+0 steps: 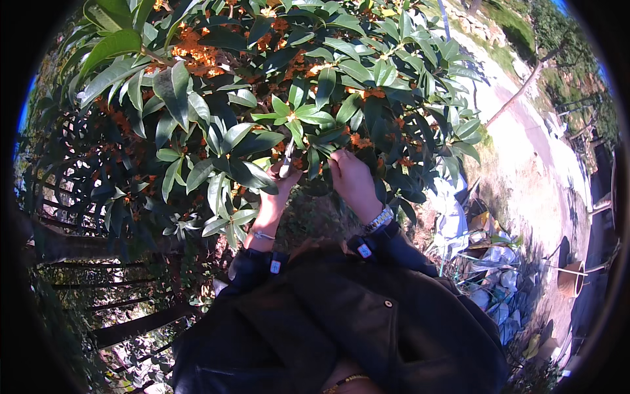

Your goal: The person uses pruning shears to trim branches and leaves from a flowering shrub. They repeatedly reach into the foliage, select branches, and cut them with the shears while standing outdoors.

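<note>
An osmanthus shrub (322, 88) with glossy dark green leaves and clusters of small orange flowers (197, 51) fills the space before me. Among its lower leaves, my left hand (276, 192) grips a slim, pale object (287, 162), perhaps a small tool, pointing up into the foliage. Leaves partly cover the fingers of that hand. Just to the right, my right hand (355, 182) pinches a narrow green leaf (325, 150) between thumb and fingers. A rosette of bright young leaves (291, 115) stands above and between both hands.
White plastic sacks (449, 216) and piled litter (497, 276) lie to my right. Beyond them runs a sunlit pale path (531, 162) with a brown pot (571, 279) on it. Dark fence rails (142, 325) stand at lower left. A thin leaning trunk (514, 96) rises at upper right.
</note>
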Available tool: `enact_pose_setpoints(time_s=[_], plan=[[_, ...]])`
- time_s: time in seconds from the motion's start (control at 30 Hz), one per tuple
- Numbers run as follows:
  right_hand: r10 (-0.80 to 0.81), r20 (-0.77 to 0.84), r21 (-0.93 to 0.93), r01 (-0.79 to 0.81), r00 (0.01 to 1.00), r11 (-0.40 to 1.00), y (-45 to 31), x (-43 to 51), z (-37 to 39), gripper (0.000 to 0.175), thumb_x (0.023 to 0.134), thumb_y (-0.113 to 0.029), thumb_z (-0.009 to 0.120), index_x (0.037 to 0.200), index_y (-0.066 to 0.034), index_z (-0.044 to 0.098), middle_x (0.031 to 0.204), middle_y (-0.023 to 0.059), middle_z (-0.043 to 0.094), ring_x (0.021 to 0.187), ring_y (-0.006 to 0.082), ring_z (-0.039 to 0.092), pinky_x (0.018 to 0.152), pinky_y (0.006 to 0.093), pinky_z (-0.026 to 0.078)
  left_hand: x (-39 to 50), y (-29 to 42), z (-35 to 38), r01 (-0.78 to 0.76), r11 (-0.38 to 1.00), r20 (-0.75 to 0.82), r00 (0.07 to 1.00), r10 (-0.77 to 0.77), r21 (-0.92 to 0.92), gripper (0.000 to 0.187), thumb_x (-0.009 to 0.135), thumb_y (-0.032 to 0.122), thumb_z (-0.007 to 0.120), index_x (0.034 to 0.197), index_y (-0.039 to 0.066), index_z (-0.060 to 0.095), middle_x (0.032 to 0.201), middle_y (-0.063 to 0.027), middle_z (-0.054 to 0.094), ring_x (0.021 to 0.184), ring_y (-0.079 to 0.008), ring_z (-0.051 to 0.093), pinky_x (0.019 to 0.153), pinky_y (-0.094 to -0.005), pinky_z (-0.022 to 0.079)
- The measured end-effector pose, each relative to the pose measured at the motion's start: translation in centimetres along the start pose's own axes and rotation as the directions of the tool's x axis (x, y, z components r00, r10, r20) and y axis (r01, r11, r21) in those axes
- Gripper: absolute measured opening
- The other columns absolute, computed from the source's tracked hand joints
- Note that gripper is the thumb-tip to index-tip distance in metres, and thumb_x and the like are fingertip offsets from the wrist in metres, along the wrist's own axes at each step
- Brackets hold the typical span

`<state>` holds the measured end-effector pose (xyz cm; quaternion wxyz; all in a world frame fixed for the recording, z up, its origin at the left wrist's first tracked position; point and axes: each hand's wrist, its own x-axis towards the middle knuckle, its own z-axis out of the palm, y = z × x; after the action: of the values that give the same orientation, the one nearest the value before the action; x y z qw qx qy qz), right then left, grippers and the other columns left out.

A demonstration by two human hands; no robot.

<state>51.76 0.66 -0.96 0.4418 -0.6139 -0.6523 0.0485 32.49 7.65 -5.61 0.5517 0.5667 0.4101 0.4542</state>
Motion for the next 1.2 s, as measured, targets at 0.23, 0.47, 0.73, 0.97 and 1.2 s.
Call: enact_pose_setpoints(time_s=[0.23,0.47,0.73,0.97,1.2], plan=[[-0.042,0.060,-0.067,0.046,0.997,0.997,-0.9,-0.2,0.3,0.007,0.095,-0.010,0.057,0.093,-0.0034,0.057,0.086,0.0174,0.061,0.080,0.0398,0.064,0.068,0.0507,0.052,-0.8,1.6,1.0,0.025,0.994,-0.068,0.997,-0.033,-0.106,0.013,0.085,0.002,0.070,0.097,0.004,0.073,0.077,0.0038,0.064,0.068,-0.0075,0.053,0.065,-0.0265,0.041],[-0.007,0.076,-0.083,0.013,0.997,0.996,-0.9,0.0,0.3,0.009,0.094,-0.010,0.061,0.091,-0.0025,0.057,0.085,0.0193,0.060,0.080,0.0424,0.063,0.068,0.0505,0.051,-0.9,1.5,1.0,0.056,0.994,-0.093,0.994,-0.064,-0.093,0.005,0.085,0.004,0.072,0.089,0.005,0.070,0.075,0.0029,0.063,0.066,-0.0079,0.051,0.063,-0.0269,0.039],[0.018,0.131,-0.137,0.001,0.991,0.991,-0.9,0.1,0.5,0.008,0.093,-0.009,0.059,0.089,-0.0021,0.056,0.083,0.0200,0.059,0.079,0.0417,0.063,0.067,0.0501,0.052,-0.8,1.9,1.7,0.044,0.997,-0.104,0.993,-0.051,-0.064,0.019,0.086,0.006,0.072,0.104,0.004,0.074,0.084,0.0025,0.068,0.076,-0.0089,0.057,0.073,-0.0269,0.045],[-0.043,0.118,-0.119,0.057,0.992,0.991,-1.0,0.1,0.4,0.006,0.090,-0.006,0.060,0.091,-0.0020,0.056,0.083,0.0191,0.060,0.079,0.0410,0.063,0.068,0.0497,0.052,0.0,1.0,1.7,0.041,0.988,-0.053,0.997,-0.049,-0.149,0.018,0.089,0.006,0.067,0.105,0.003,0.074,0.082,0.0011,0.069,0.075,-0.0075,0.062,0.064,-0.0256,0.053],[-0.021,0.160,-0.149,0.045,0.987,0.988,-0.4,-0.4,0.5,0.005,0.089,-0.006,0.060,0.091,-0.0014,0.057,0.083,0.0187,0.060,0.078,0.0413,0.063,0.067,0.0504,0.052,-0.4,1.0,1.3,0.011,0.973,-0.005,1.000,-0.013,-0.230,0.012,0.089,0.010,0.068,0.098,0.001,0.071,0.081,-0.0038,0.067,0.070,-0.0129,0.065,0.054,-0.0287,0.056]])
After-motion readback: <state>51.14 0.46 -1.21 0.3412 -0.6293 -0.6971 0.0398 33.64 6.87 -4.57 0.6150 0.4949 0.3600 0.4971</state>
